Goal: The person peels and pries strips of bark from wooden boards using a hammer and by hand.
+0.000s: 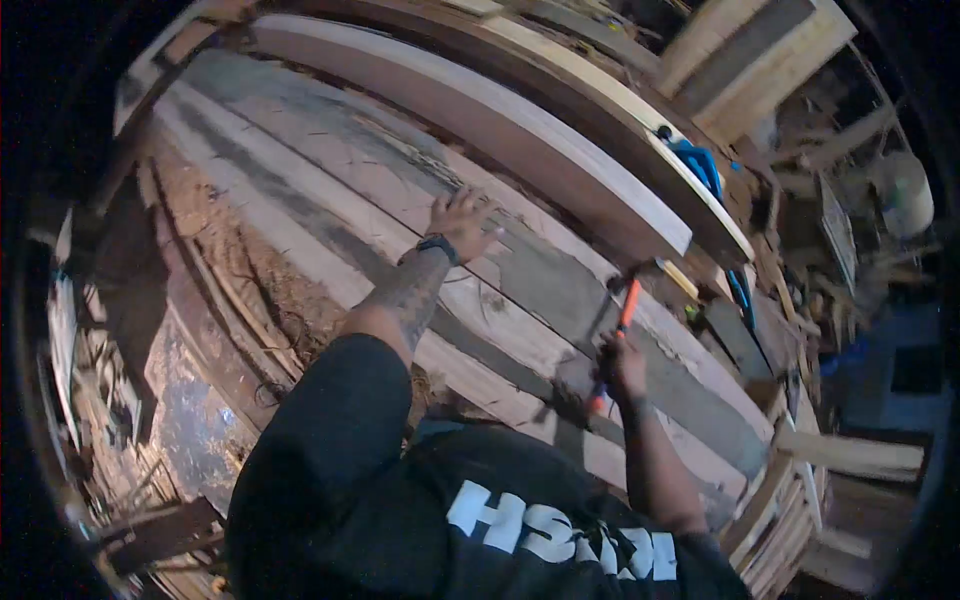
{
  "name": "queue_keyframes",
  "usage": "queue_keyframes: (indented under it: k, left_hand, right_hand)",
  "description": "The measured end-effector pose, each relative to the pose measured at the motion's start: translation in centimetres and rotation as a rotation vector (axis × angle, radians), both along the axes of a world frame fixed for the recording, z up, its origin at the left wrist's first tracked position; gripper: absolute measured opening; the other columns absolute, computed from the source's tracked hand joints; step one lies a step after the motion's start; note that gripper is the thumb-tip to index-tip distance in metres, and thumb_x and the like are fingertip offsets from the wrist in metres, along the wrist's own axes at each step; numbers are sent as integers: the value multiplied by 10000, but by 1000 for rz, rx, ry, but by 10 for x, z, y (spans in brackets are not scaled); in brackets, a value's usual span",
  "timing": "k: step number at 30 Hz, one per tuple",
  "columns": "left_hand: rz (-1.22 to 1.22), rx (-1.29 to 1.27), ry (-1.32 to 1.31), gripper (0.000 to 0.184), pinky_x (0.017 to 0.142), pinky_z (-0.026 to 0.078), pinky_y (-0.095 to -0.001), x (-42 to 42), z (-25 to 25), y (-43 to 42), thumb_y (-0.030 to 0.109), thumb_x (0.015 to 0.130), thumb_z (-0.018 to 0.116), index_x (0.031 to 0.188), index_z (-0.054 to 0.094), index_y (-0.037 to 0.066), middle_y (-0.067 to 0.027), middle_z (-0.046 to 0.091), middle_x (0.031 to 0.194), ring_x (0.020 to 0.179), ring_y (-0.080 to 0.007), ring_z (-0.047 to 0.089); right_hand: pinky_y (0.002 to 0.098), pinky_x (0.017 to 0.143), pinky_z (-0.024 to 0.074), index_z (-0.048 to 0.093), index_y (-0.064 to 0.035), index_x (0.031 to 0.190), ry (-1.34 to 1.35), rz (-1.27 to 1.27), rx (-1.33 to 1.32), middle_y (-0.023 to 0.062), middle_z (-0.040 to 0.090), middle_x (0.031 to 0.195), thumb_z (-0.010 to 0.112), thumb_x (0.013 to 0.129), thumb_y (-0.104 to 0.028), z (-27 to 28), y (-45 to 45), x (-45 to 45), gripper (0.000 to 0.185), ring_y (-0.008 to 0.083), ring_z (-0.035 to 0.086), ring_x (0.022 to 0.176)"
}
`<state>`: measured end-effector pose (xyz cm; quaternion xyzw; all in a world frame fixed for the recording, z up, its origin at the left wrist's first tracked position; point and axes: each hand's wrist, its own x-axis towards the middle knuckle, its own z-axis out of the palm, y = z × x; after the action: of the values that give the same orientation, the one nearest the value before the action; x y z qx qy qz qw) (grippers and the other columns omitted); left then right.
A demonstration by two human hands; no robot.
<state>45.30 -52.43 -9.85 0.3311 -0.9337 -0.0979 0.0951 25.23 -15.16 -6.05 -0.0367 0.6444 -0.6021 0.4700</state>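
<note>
The right grip [622, 368] is wrapped round an orange-handled tool [629, 305], over planks [545, 275]; the left grip [462, 222], at ten o'clock, spreads flat on them (wristband [437, 248] behind). A long board [560, 130] blocks twelve; a blue object [700, 168] sits at one.
</note>
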Motion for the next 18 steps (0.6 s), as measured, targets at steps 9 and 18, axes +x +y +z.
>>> queue_keyframes:
  k: [9, 18]
  left_hand:
    - [-19, 74, 42, 560, 1230, 139, -579, 2, 8, -7, 562, 988, 550, 1452, 546, 248, -121, 442, 1569, 1531, -324, 293]
    - [0, 98, 29, 557, 1212, 186, -565, 3, 15, -11, 516, 978, 582, 1433, 576, 195, -82, 462, 1554, 1512, -284, 315]
  right_hand:
    - [353, 458, 435, 512, -113, 916, 28, -50, 88, 22, 511, 648, 558, 990, -215, -19, -91, 60, 135, 174, 501, 478]
    - [308, 469, 458, 528, -96, 917, -433, -173, 134, -18, 490, 649, 508, 984, -166, 93, -143, 32, 99, 135, 494, 506]
